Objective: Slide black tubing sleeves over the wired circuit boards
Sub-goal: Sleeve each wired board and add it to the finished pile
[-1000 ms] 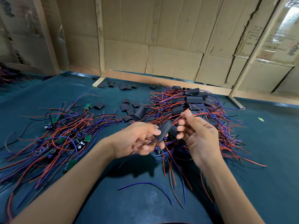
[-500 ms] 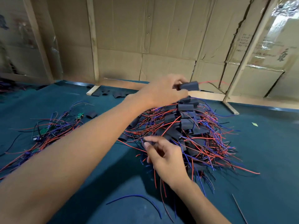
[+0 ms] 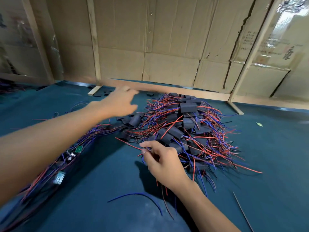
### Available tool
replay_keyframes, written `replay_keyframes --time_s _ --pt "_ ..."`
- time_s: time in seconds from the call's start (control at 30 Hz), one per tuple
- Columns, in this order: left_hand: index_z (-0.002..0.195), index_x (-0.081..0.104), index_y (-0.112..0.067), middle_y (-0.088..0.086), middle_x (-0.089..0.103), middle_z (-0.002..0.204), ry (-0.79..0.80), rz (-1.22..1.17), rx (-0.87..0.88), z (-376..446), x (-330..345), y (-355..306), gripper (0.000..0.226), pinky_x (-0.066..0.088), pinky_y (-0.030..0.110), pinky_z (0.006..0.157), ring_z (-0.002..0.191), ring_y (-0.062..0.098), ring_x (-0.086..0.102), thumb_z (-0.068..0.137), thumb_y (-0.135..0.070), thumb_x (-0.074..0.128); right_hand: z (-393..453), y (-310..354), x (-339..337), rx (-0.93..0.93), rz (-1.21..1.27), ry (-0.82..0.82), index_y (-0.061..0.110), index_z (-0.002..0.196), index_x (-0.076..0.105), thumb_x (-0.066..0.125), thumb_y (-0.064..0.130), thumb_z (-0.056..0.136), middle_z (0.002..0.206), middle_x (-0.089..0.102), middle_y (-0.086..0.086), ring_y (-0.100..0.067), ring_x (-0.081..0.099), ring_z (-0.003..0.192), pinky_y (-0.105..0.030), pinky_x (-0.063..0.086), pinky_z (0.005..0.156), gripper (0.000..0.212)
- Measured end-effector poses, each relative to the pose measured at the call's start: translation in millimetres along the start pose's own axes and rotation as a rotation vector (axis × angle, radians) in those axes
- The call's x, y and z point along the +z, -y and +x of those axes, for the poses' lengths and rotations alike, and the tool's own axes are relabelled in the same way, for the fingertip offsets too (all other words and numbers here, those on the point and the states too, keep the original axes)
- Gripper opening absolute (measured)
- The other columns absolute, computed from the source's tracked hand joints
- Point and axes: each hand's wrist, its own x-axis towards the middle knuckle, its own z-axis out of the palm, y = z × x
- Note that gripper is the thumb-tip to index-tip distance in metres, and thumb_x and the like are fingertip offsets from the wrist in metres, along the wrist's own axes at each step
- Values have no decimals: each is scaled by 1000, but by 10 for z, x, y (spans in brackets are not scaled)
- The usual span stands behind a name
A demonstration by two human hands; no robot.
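The left hand (image 3: 121,102) is reaching out over the teal counter (image 3: 275,156) toward eleven o'clock, blurred, its fingers spread loosely and gripping nothing that can be made out; the right hand (image 3: 163,160) is hovering near the centre of the view, its thumb and forefinger pinching a few thin red and blue wires (image 3: 132,144) at the seven o'clock edge of the sleeved pile (image 3: 189,129); that pile, a heap of circuit boards already covered in black tubing sleeves with red and blue leads fanning out, is lying on the counter at about one o'clock from the right hand; a few loose black sleeves (image 3: 135,120) are lying just at the pile's nine o'clock side, below the left hand, and more (image 3: 102,93) are sitting far back at eleven o'clock by a wooden foot; the unsleeved boards (image 3: 59,177), green and still bare, are lying in a tangle of wires at eight o'clock, partly under the left forearm; a single blue wire (image 3: 137,197) is curving on the counter at six o'clock; cardboard panels (image 3: 167,47) in wooden framing are standing behind the counter at twelve o'clock; no container is holding any of these things.
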Motion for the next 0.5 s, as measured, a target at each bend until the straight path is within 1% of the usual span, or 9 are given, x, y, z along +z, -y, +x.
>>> replay_keyframes --time_s 0.07,0.1,0.13,0.17,0.2,0.27,0.37,0.43,0.5 --pt "144 42 -23 16 35 149 241 202 -291 -146 62 386 63 35 52 109 138 41 32 91 -52 58 4 -9 1 7 8 -9 26 112 70 56 31 95 57 58 8 -13 54 53 -32 48 60 22" --pt "139 47 -22 16 38 147 356 265 -375 -248 109 528 62 38 51 107 136 40 35 90 -59 56 2 -17 7 8 11 -11 27 110 70 57 31 95 58 60 7 -14 56 54 -33 50 61 21" --pt "132 54 -19 15 46 143 434 277 -398 -332 164 638 60 42 47 106 131 39 43 90 -63 54 2 -22 15 6 13 -13 28 109 70 57 31 94 59 60 8 -15 57 54 -34 51 62 20" --pt "122 62 -15 15 57 134 459 249 -378 -397 211 713 57 46 42 102 123 37 52 91 -62 54 3 -26 21 4 10 -14 28 108 70 58 30 93 59 60 8 -16 58 54 -34 52 62 19" --pt "113 68 -13 14 65 123 429 196 -345 -452 242 754 52 50 39 96 114 34 59 93 -59 55 6 -31 30 3 4 -15 27 107 70 58 29 93 59 61 7 -17 57 53 -35 52 62 18" --pt "102 74 -12 12 73 106 323 89 -300 -520 242 794 40 53 36 89 102 31 65 94 -49 60 22 -48 38 1 -7 -19 27 105 71 59 27 92 60 61 3 -18 56 53 -36 51 62 17" --pt "98 76 -18 2 74 98 298 -28 -269 -550 204 789 31 52 31 86 97 24 65 92 -47 65 26 -70 41 17 5 -7 28 102 70 59 26 93 60 61 0 -22 56 52 -37 51 59 15" --pt "96 76 -25 -6 72 95 337 -99 -261 -536 176 776 28 50 28 85 95 18 64 86 -50 72 19 -71 45 31 20 4 29 101 70 59 26 93 61 62 -2 -23 56 53 -37 51 58 14" --pt "101 73 -27 -9 69 96 405 -69 -237 -530 144 740 31 49 27 85 95 16 62 80 -49 79 15 -64 44 36 23 10 28 101 70 59 26 93 61 62 -4 -24 55 53 -36 51 57 14"
